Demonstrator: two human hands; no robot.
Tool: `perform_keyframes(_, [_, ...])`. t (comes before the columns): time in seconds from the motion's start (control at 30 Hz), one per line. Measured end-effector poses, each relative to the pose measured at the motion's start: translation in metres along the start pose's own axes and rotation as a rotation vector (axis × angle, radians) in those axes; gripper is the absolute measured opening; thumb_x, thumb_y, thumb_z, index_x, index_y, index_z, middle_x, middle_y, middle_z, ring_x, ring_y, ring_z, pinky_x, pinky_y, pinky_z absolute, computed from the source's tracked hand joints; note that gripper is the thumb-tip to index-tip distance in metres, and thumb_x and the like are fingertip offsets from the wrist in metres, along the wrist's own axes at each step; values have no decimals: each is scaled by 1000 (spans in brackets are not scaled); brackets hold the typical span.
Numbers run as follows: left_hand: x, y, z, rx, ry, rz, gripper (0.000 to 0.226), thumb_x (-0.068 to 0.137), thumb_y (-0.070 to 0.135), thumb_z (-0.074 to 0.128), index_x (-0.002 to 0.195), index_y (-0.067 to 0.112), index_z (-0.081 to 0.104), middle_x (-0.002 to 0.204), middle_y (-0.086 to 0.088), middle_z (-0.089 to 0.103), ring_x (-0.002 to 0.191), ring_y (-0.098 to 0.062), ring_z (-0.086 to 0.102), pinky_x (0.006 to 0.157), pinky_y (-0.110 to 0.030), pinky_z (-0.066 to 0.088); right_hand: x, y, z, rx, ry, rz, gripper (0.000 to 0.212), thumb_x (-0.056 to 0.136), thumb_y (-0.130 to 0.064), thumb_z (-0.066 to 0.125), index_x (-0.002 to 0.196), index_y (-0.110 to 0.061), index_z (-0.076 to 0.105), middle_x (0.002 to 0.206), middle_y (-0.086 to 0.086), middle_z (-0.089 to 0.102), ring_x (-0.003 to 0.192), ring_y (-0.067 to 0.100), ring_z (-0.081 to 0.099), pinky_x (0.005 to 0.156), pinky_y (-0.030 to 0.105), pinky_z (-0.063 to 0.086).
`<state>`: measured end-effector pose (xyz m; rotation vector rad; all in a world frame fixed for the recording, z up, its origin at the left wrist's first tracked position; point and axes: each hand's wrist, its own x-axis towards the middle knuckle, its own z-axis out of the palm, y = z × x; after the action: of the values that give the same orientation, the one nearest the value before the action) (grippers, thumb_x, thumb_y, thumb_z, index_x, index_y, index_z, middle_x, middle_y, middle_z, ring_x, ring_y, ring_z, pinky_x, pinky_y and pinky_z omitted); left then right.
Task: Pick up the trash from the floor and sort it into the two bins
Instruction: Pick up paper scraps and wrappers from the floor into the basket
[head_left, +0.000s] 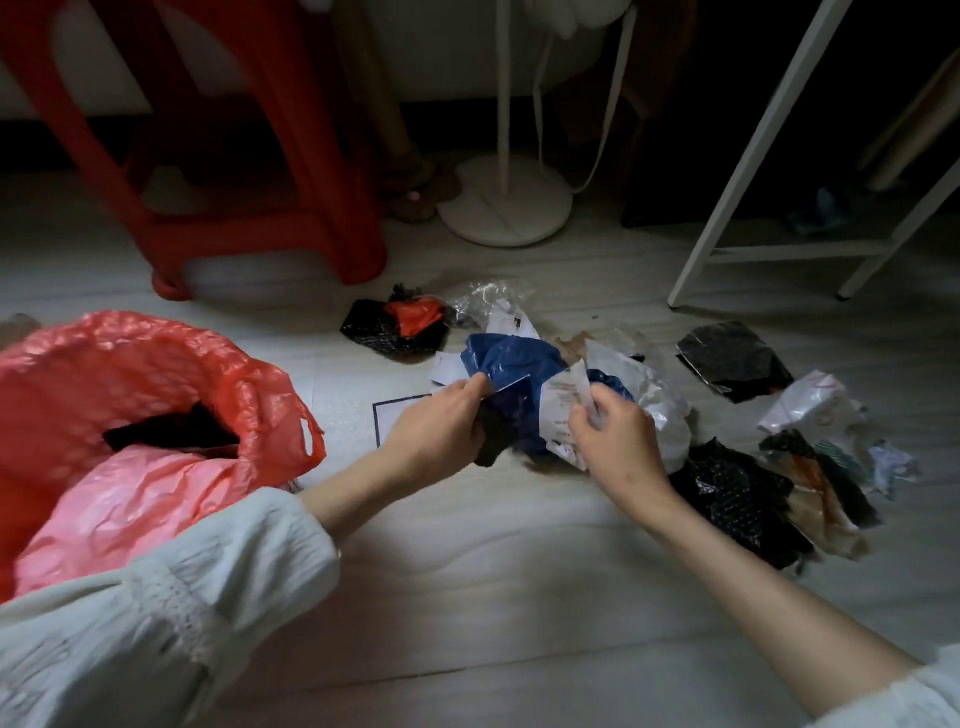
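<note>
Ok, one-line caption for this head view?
Left hand and right hand grip a blue plastic bag above floor trash, beside a red-lined bin.

A dim home room: pale wood-grain floor (467, 571), red plastic stool (291, 156), white round-based fan stand (506, 208), white metal table legs (753, 145).

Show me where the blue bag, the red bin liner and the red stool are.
blue bag (511, 356), head view, upper crumpled part.
red bin liner (156, 358), head view, far rim.
red stool (322, 171), head view, front leg.

Red plastic stool (270, 156) at back left, round white stand base (506, 208) beside it, white frame legs (769, 171) right
</note>
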<state>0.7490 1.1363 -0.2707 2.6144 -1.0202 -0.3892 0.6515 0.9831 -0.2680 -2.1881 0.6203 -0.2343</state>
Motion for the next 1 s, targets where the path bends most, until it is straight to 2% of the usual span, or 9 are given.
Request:
perform_keyframes(0.13, [-20,-10,-76,13,245,-38,44,80,13,49,123,22,41,118,-4,60,97,-32,58,65,-34,43,7,-78,9,257,-35,-90,15,90,-7,50,89,4,60,84,15,67,81,29,64,71,46,55])
perform_keyframes(0.23, [-51,-43,-126,-136,360,-194,39,75,13,52,111,24,47,99,-10,66,89,-33,61,72,-39,50,8,-140,19,418,-122,-208,13,91,-7,52,93,-16,61,92,-2,66,92,15,64,73,28,57])
perform_keyframes(0.4, [-122,-111,-176,-94,416,-467,28,77,10,55,105,17,51,85,-6,59,81,-27,56,73,-38,48,-5,-234,39,730,-338,-396,19,91,-5,54,81,-20,57,84,0,66,79,12,64,58,17,52])
perform_keyframes(0.47, [-145,-134,-178,-119,442,-577,29,79,9,55,107,15,52,88,-6,59,83,-26,56,73,-34,46,-15,-253,62,730,-442,-450,17,90,-6,57,81,-21,60,81,0,66,77,10,64,64,23,55])
perform_keyframes(0.57, [-171,-169,-163,-156,364,-698,38,84,15,59,120,13,49,105,-9,62,93,-25,60,75,-27,41,-23,-250,111,531,-512,-506,8,84,-22,63,91,-20,66,89,2,69,83,19,64,81,40,54])
perform_keyframes(0.63, [-184,-192,-146,-59,291,-776,52,85,28,59,131,14,41,125,-14,55,109,-28,54,91,-31,41,-28,-235,140,248,-588,-551,35,82,-22,63,117,-18,60,118,1,64,110,18,58,101,36,42])
perform_keyframes(0.7, [-194,-204,-131,83,251,-867,61,86,39,55,140,19,33,143,-15,36,132,-31,32,109,-44,28,-37,-213,153,36,-628,-663,55,83,-24,64,134,-16,46,137,1,49,129,16,43,114,32,27])
perform_keyframes(0.83, [-204,-204,-108,133,93,-997,70,91,47,46,147,30,8,156,-9,-5,143,-31,-10,112,-58,4,-62,-171,158,-275,-573,-1204,44,80,-51,49,114,-26,60,111,-4,65,106,14,61,102,36,36])
perform_keyframes(1.0, [-194,-204,-106,88,172,-1018,75,90,50,46,148,30,2,156,-10,-10,142,-36,-11,109,-63,3,-48,-156,168,-442,-594,-1392,26,80,-47,50,94,-35,68,76,-14,66,76,12,64,92,29,35])
